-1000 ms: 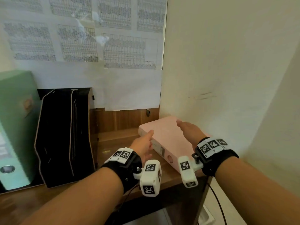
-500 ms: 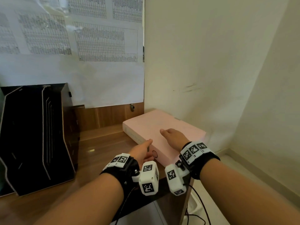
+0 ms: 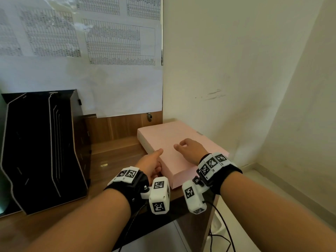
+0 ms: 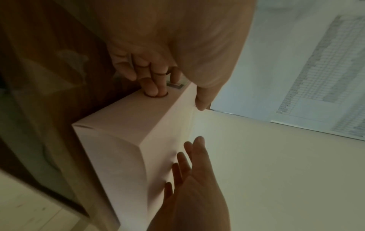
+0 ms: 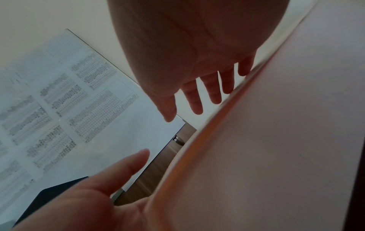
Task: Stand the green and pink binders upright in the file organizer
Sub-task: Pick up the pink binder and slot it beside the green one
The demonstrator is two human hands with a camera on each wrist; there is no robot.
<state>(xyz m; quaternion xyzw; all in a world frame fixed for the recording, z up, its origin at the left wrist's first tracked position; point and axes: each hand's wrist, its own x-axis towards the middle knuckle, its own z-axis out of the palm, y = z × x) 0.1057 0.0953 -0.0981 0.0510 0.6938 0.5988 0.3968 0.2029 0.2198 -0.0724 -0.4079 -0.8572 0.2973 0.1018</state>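
The pink binder (image 3: 163, 135) lies flat on the wooden desk (image 3: 112, 155) in the right corner, spine facing left. My left hand (image 3: 158, 160) grips the spine near its front end. In the left wrist view two of its fingers (image 4: 154, 87) are hooked into the round spine hole and the thumb presses the top edge. My right hand (image 3: 181, 145) rests on the top cover (image 5: 276, 156), fingers loose and holding nothing. The black file organizer (image 3: 40, 151) stands at the left, its two visible slots empty. Only a green sliver (image 3: 2, 160) shows at the far left edge.
The cream wall (image 3: 236, 70) runs close along the binder's right side. Printed sheets (image 3: 109, 42) hang on the back wall above the desk. The desk's front right corner is just under my wrists, with cables (image 3: 223, 233) hanging below. Bare wood separates binder and organizer.
My left hand slid back along the spine and hooked its fingers into the hole. The right hand drew back toward the cover's near part. The view swung right, so the green binder left the frame.
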